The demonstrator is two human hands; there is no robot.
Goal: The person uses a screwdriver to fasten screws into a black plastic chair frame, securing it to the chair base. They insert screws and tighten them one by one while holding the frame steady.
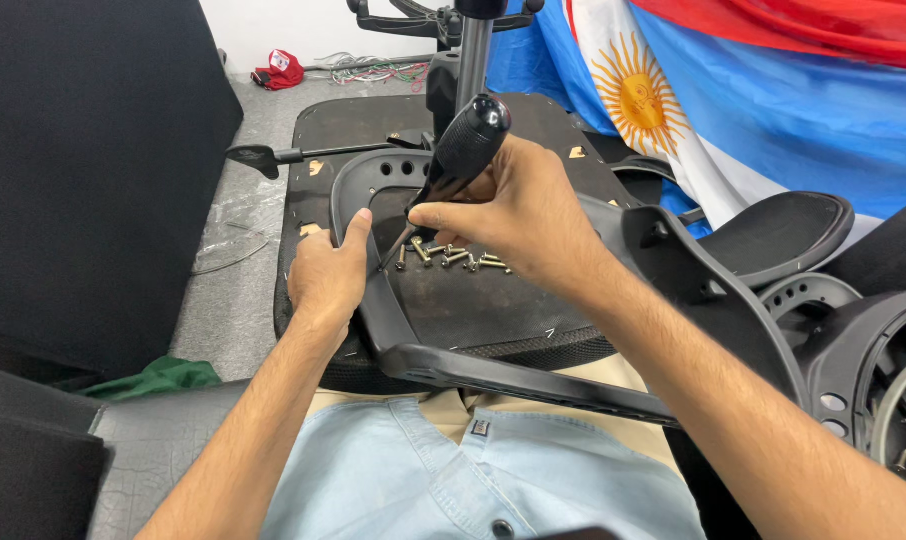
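A: Start at the right hand (518,215). What is it doing?

B: It sits just above the middle of the frame, fingers closed around a screwdriver (453,165) with a black ribbed handle. The handle tilts up toward the top centre; the thin shaft slants down and left, and its tip meets the black plastic armrest frame (393,320).

A: And the left hand (325,280)?

B: Left of centre, clasped on that same frame, thumb raised and pressing against the curved bar just beside the screwdriver tip. The fingers wrap under the bar, out of sight.

A: What lies right around them?

B: A loose cluster of small metal screws (453,257) rests just below the right hand's fingertips, on the upturned black seat base (473,310). The frame loops over that base and runs down and right across the person's lap.

A: Further out?

B: A grey metal column (473,55) rises from the seat base at the top centre, and a black lever (273,157) sticks out to the left. At the right edge lie more black chair parts (843,340). A blue-and-white flag with a yellow sun (673,100) drapes across the upper right. A large black panel (83,170) fills the upper left, with green cloth (163,378) below it on the grey floor and a small red object (278,68) near tangled wires at the top.
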